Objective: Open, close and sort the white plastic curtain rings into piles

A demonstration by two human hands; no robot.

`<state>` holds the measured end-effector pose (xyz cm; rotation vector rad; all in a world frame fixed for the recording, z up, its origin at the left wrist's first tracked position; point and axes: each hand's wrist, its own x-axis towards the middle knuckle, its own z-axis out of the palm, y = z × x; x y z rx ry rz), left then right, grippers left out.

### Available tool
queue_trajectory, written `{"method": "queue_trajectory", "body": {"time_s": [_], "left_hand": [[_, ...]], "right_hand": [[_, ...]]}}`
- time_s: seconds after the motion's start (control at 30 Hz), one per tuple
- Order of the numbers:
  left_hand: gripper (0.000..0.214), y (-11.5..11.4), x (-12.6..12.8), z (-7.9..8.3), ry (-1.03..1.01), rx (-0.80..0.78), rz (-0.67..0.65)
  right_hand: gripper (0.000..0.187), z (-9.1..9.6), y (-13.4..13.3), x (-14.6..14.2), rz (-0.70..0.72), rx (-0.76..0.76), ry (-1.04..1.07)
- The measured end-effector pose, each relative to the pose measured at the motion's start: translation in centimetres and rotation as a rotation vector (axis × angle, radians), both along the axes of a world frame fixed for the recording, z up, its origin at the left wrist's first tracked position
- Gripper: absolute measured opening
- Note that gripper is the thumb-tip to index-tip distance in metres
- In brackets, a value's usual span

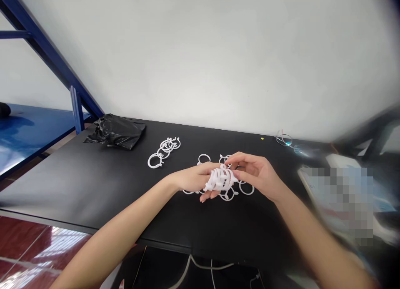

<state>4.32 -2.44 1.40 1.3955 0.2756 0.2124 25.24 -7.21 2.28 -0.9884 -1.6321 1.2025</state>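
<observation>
My left hand is closed around a bunch of white plastic rings with small clasps, like shower curtain rings. They are stacked side by side over its fingers, and some fingertips show below them. From the right, my right hand reaches in with curved fingers, thumb and fingertips at the right edge of the bunch. Exactly what lies between those fingertips is partly hidden. Loose rings of the same kind lie on the black table around and behind both hands. A linked-looking group of rings rests farther left.
A crumpled black plastic bag lies at the back left. Eyeglasses sit near the wall at the back right. Papers, partly blurred, lie at the right. A blue metal frame stands at the left; cables hang below the front edge.
</observation>
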Motion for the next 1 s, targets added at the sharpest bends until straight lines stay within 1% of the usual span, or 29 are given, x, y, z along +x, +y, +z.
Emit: {"method": "queue_trajectory", "body": {"time_s": [0.07,0.13,0.2,0.3,0.4,0.57,0.63,0.7,0.83,1.0], "left_hand": [[0.014,-0.1,0.0,0.1,0.018,0.060,0.001],[0.014,-0.1,0.0,0.0,0.044,0.101,0.021],[0.014,-0.1,0.0,0.0,0.060,0.112,0.032],[0.014,0.0,-0.1,0.2,0.067,0.101,0.024],[0.011,0.0,-0.1,0.3,0.049,0.058,0.025],[0.004,0.3,0.0,0.0,0.014,-0.003,0.018],[0.006,0.4,0.1,-0.2,0.012,-0.026,0.011],[0.009,0.4,0.1,-0.4,0.012,-0.063,0.007],[0.012,0.2,0.3,-0.8,0.024,-0.154,-0.008],[0.014,0.1,0.3,-1.2,0.045,-0.242,-0.048]], "right_hand": [[0.016,0.0,-0.1,-0.2,0.023,0.016,-0.035],[0.016,0.0,-0.3,-0.4,-0.004,0.048,-0.058],[0.017,0.0,-0.5,-0.6,-0.020,0.046,-0.057],[0.019,0.0,-0.5,-0.7,-0.005,-0.036,0.012],[0.021,-0.2,-0.5,-0.9,0.009,-0.134,0.112],[0.026,-0.5,-0.7,-1.4,0.053,-0.195,0.233],[0.030,-0.6,-0.9,-1.6,0.063,-0.189,0.253],[0.031,-0.6,-1.1,-1.8,0.038,-0.163,0.251],[0.019,-0.8,-1.3,-2.2,0.003,-0.098,0.232],[0.014,-0.7,-1.3,-2.4,0.044,-0.012,0.182]]}}
